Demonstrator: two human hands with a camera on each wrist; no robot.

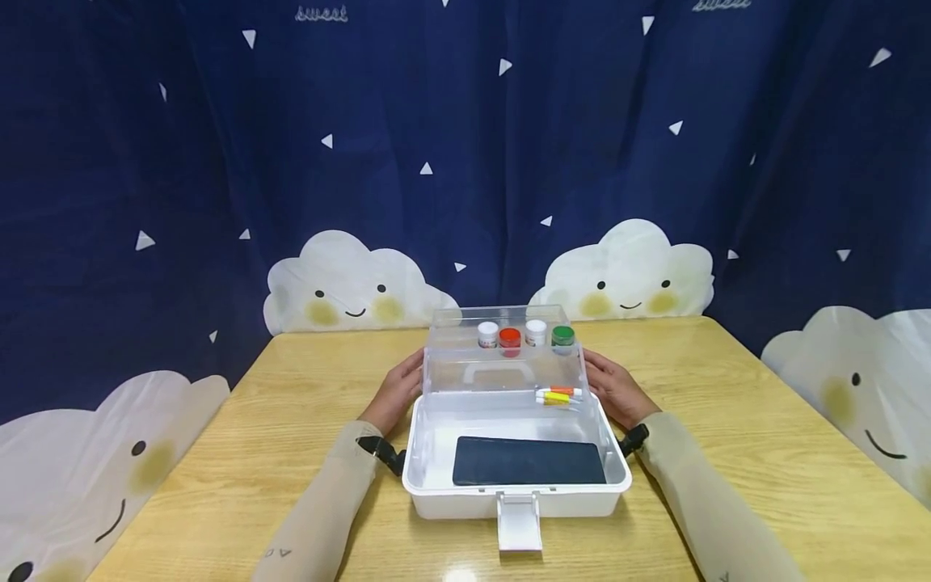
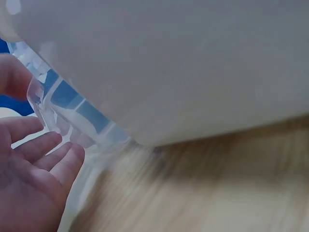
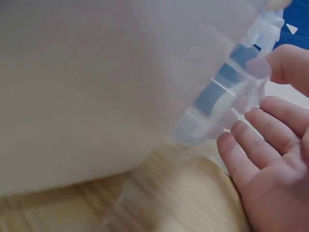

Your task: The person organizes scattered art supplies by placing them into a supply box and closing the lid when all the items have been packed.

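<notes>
A white plastic box (image 1: 518, 503) stands with its clear lid (image 1: 502, 376) tipped back and its front latch (image 1: 520, 525) hanging down. My left hand (image 1: 396, 392) is at the lid's left side, and my right hand (image 1: 618, 392) is at its right side. Extended left fingers (image 2: 70, 162) meet the clear side wall in the left wrist view, the thumb higher up. On the other side, the right fingertips (image 3: 227, 140) and thumb touch the lid's edge likewise. Inside the box lies a dark flat rectangular piece (image 1: 528, 461).
Several small paint jars, among them a red jar (image 1: 510, 339) and a green jar (image 1: 563, 336), show through the lid. Orange and yellow pens (image 1: 558, 396) lie toward the box's back right. The wooden table (image 1: 240, 453) ends at a dark blue curtain (image 1: 465, 121) with clouds.
</notes>
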